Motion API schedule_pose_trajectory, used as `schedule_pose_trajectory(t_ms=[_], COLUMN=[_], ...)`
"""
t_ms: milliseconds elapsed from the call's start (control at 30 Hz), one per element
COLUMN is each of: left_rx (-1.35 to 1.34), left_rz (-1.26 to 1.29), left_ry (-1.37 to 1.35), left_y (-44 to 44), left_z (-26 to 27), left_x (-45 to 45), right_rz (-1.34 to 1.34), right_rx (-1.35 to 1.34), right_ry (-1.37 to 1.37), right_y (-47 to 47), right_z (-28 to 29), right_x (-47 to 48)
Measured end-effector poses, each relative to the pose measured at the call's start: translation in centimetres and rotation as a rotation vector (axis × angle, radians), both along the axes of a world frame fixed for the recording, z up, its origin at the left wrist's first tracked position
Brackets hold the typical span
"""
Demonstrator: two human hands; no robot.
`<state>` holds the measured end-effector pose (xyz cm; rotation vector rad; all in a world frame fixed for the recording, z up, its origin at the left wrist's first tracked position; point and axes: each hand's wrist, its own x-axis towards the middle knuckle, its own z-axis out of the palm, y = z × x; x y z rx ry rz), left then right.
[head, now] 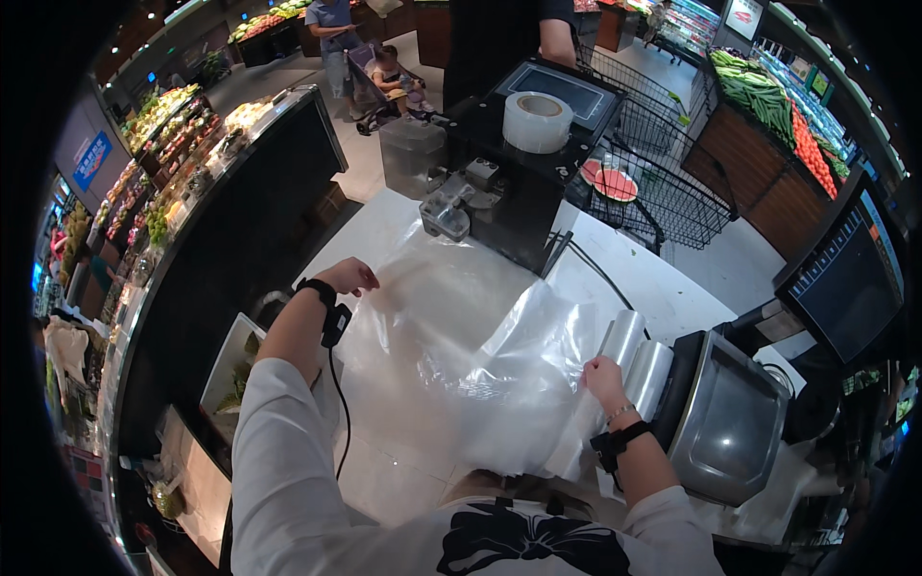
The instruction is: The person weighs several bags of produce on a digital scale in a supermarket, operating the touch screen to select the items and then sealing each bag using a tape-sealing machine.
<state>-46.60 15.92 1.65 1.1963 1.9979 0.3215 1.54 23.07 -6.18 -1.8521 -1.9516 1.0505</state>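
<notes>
A large sheet of clear plastic film (461,381), perhaps an opened bag, is spread out in front of my body. My left hand (351,276) pinches its upper left edge between thumb and fingers. On the other side, my right hand (603,374) is closed on the sheet's right edge, close to two rolls of clear plastic bags (625,333). The film's far part lies on the white counter (612,252), while its near part hangs over the floor. A bag-sealing or labelling machine (497,209) stands just beyond the film.
A weighing scale (735,417) and a monitor (843,273) stand at my right. A wide tape roll (539,122) rests on the machine. Behind it are a person in dark clothes (497,43) and a wire shopping cart (670,194) with cut watermelon (616,185). A white bin (223,367) sits left.
</notes>
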Motion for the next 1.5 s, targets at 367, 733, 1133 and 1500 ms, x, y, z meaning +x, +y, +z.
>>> schedule_pose_trajectory(t_ms=[367,733,1133,1500], left_rx=[0.178,0.149,0.117,0.237], left_rz=[0.455,-0.143,-0.119,-0.065], left_ry=[-0.121,0.606,0.561,0.64], left_y=[7.9,1.9,1.8,0.6], left_z=[-6.4,-3.0,-2.3,-4.0], left_x=[-1.0,18.6,19.4,19.1], right_rz=[0.264,0.612,0.957,1.196], right_rx=[0.064,0.177,-0.624,-0.531], right_ry=[-0.409,-0.298,0.275,-0.027], right_y=[0.3,-1.1,-8.4,-13.5], right_z=[-0.5,0.4,-4.6,5.5], right_x=[-2.2,-7.5,-9.7,-2.8])
